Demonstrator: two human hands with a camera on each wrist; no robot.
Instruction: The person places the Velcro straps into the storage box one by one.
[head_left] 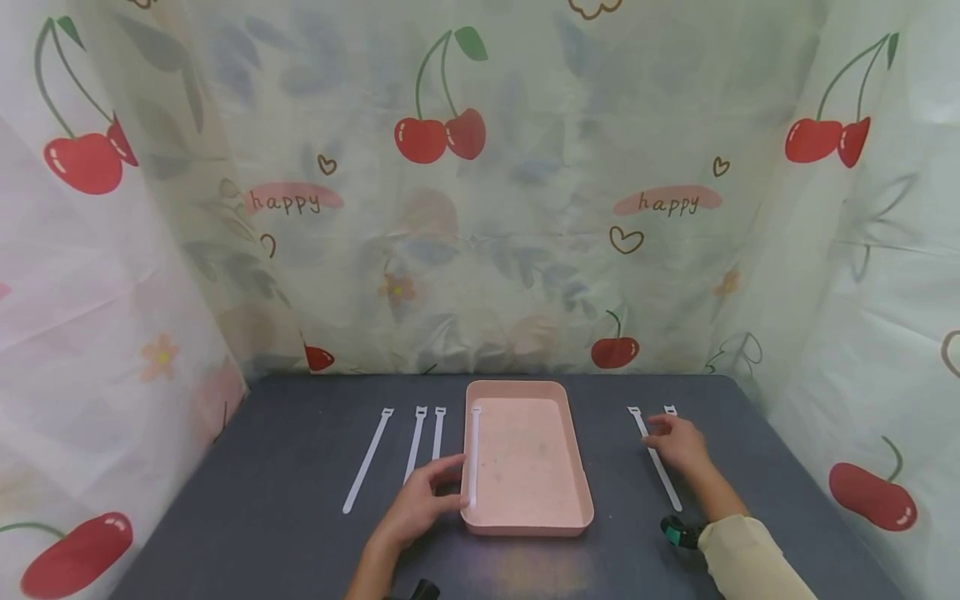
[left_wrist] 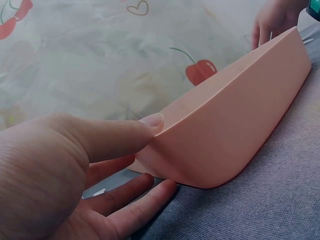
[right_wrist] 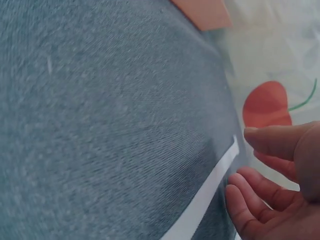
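A pink tray stands mid-table with one white strap lying along its left side. My left hand is at the tray's left edge; in the left wrist view the thumb of that hand touches the rim of the tray, the fingers loosely spread below. On the right, my right hand is over two white straps, one long and slanted, the other mostly hidden behind the hand. In the right wrist view the hand has parted fingers beside a strap and holds nothing.
Left of the tray, three white straps lie on the dark table, two of them partly behind my left hand. A patterned curtain with cherries surrounds the table at the back and both sides.
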